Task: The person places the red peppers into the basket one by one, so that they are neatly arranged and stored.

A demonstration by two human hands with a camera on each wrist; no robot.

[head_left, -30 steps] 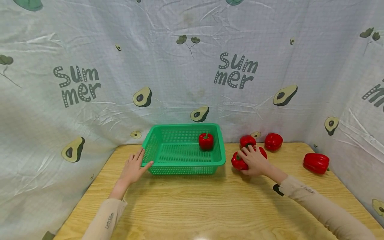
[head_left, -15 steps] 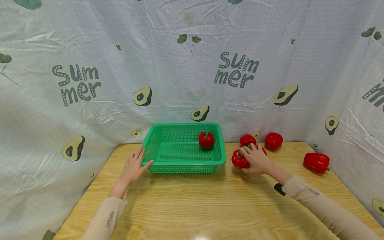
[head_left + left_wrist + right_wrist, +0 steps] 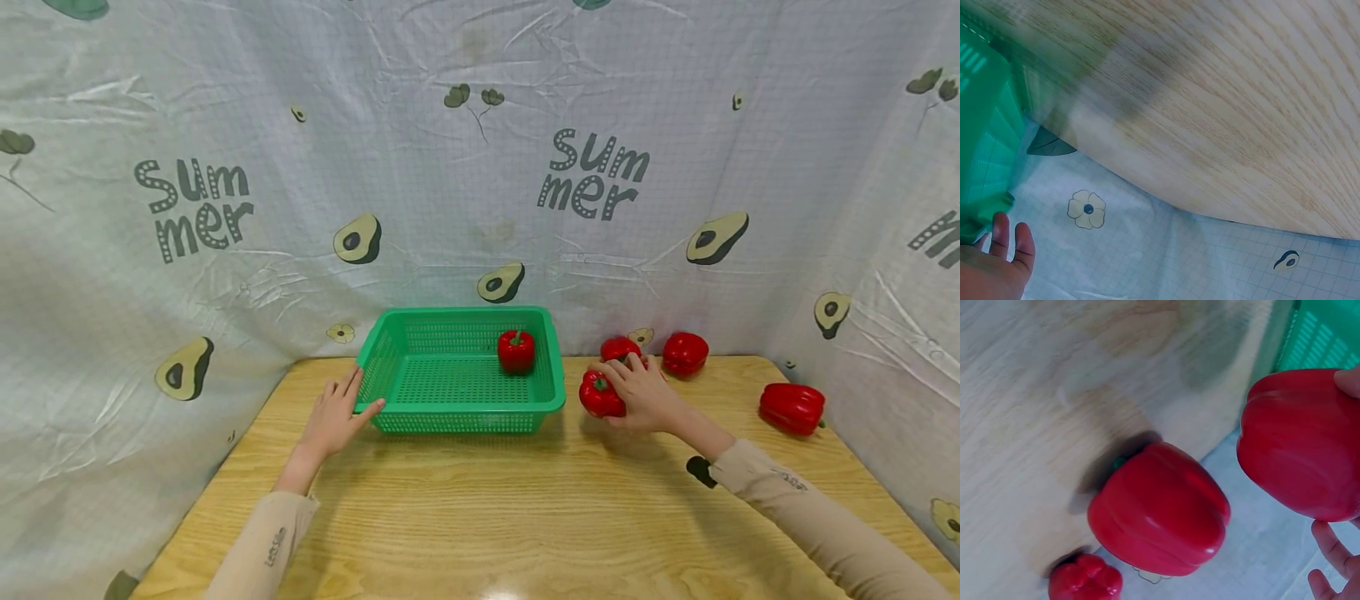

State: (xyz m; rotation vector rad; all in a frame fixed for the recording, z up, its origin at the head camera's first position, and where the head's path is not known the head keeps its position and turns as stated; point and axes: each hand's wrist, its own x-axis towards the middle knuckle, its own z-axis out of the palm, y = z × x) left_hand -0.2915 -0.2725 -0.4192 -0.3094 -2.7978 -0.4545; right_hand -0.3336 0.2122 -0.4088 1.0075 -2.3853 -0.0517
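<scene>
In the head view my right hand (image 3: 643,400) grips a red bell pepper (image 3: 597,394) just right of the green basket (image 3: 465,409). Its green stem faces up and left. Seen from the right wrist, the same pepper (image 3: 1300,444) has the thumb at its upper side and fingers below, with the palm out of frame. My left hand (image 3: 333,419) rests at the basket's front left corner, fingers straight along the side and thumb on the front rim. Part of that hand (image 3: 997,265) shows beside the basket wall (image 3: 988,144) in the left wrist view. Another red pepper (image 3: 517,352) stands upright inside the basket.
Behind my right hand lies a partly hidden red pepper (image 3: 617,347), with another pepper (image 3: 685,354) to its right. Farther right, a pepper (image 3: 792,408) lies on its side. A printed cloth (image 3: 420,183) hangs behind the wooden table (image 3: 465,508).
My right hand has drawn its fingers closer around the pepper, which has shifted slightly up and right. The left hand and the basket have stayed in place.
</scene>
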